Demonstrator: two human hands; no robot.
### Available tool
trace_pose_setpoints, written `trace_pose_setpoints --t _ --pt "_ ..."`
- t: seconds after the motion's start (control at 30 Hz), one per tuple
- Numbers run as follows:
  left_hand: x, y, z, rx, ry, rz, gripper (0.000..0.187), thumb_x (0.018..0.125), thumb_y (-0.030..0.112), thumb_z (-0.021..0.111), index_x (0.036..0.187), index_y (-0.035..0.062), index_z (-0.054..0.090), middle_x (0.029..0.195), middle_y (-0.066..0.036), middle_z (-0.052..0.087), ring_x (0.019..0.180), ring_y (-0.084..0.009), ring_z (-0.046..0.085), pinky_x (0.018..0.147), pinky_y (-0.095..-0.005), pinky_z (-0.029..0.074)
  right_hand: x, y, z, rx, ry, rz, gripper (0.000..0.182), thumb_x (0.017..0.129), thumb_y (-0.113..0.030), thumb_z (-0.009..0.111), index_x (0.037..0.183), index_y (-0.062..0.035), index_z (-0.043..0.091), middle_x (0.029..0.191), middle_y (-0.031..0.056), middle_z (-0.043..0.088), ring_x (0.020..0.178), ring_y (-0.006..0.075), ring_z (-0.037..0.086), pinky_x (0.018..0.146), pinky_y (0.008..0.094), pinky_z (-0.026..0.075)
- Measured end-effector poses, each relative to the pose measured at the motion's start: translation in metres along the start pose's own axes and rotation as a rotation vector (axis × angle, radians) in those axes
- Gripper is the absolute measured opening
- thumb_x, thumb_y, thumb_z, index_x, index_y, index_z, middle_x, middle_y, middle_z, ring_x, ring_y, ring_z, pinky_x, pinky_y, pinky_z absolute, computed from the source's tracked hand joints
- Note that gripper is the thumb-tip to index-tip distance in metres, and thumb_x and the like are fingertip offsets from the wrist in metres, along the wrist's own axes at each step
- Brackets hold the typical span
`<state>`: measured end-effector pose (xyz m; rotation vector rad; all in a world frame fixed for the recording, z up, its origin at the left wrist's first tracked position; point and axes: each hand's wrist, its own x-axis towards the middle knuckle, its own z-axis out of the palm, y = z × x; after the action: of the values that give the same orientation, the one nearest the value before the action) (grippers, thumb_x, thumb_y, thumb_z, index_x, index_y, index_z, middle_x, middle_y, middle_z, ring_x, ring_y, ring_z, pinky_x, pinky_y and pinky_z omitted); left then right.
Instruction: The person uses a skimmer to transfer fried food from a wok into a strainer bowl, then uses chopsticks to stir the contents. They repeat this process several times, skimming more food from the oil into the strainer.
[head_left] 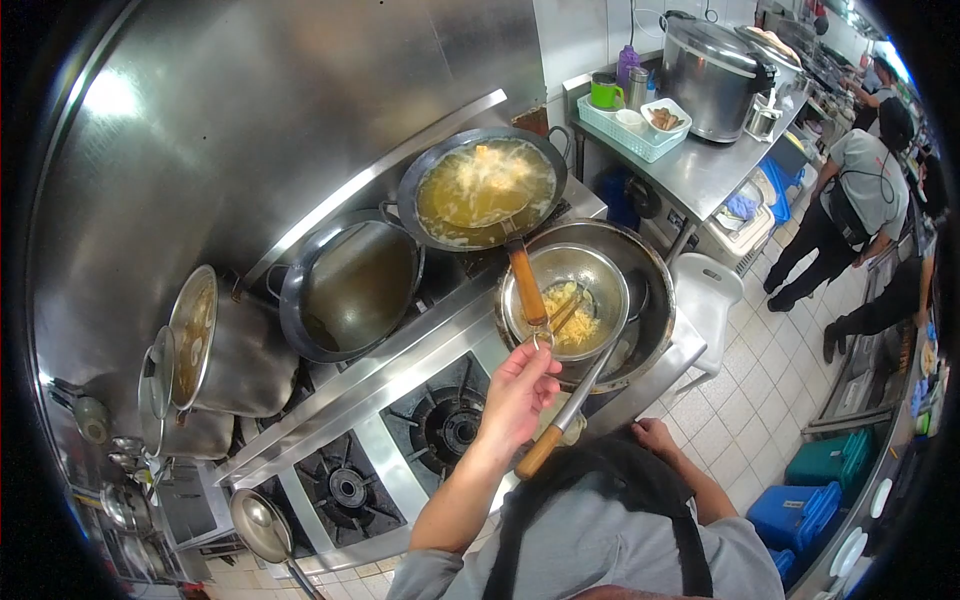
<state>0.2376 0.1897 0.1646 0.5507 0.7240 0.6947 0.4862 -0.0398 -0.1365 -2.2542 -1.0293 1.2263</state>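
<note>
My left hand (522,393) pinches the metal ring at the end of a wooden handle (527,285). That handle reaches up to the wok of bubbling oil (427,232), where pale food (490,172) is frying. Below the wok, a metal bowl (618,285) holds yellow bits (575,325) and chopsticks, inside a larger round pan (660,340). A second tool with a wooden handle (541,452) leans over the pan's front. My right hand (655,437) is beside the dark apron, fingers curled, with nothing seen in them.
Another wok (360,285) and a tall pot (245,350) stand to the left. Gas burners (347,487) are in front, with a ladle (262,525) near them. A white stool (703,300) stands right of the pan. Co-workers (865,180) are in the aisle.
</note>
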Motion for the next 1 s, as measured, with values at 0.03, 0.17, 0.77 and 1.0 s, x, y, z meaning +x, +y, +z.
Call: trace_pose_setpoints --t 0.03,0.17,0.77,1.0 --pt "0.0 0.0 0.0 0.0 0.001 -0.001 0.015 0.098 0.017 0.062 0.11 0.0086 0.059 0.085 -0.004 0.067 0.061 -0.0101 0.061 0.049 -0.0222 0.042 0.0 0.0 0.0 0.002 -0.005 0.005 0.036 0.091 -0.032 0.058 0.099 0.0024 0.067 0.095 0.0274 0.068 0.093 0.042 0.067 0.082 0.0467 0.051" --pt "0.0 0.0 0.0 0.004 0.001 -0.002 0.015 0.098 0.018 0.062 0.11 0.0087 0.059 0.085 -0.003 0.067 0.061 -0.01 0.061 0.049 -0.0224 0.042 -0.003 -0.004 -0.002 0.018 -0.005 -0.003 0.036 0.091 -0.032 0.059 0.098 0.0023 0.068 0.095 0.0272 0.068 0.093 0.0416 0.067 0.082 0.0466 0.052" --pt "-0.001 0.001 0.002 -0.004 -0.006 0.005 0.014 0.099 0.016 0.061 0.11 0.0086 0.059 0.084 -0.004 0.067 0.06 -0.0101 0.061 0.049 -0.0222 0.041 0.004 0.008 0.004 -0.019 0.018 -0.051 0.036 0.092 -0.033 0.059 0.097 0.0012 0.068 0.092 0.0259 0.068 0.09 0.0423 0.067 0.08 0.0472 0.051" --pt "0.0 0.001 0.001 -0.002 -0.012 0.003 0.014 0.099 0.016 0.061 0.11 0.0083 0.058 0.084 -0.004 0.067 0.06 -0.01 0.061 0.049 -0.0223 0.041 0.004 0.009 0.006 -0.026 0.025 -0.05 0.038 0.092 -0.034 0.058 0.094 0.0028 0.067 0.091 0.0278 0.067 0.089 0.0437 0.066 0.079 0.0492 0.05"
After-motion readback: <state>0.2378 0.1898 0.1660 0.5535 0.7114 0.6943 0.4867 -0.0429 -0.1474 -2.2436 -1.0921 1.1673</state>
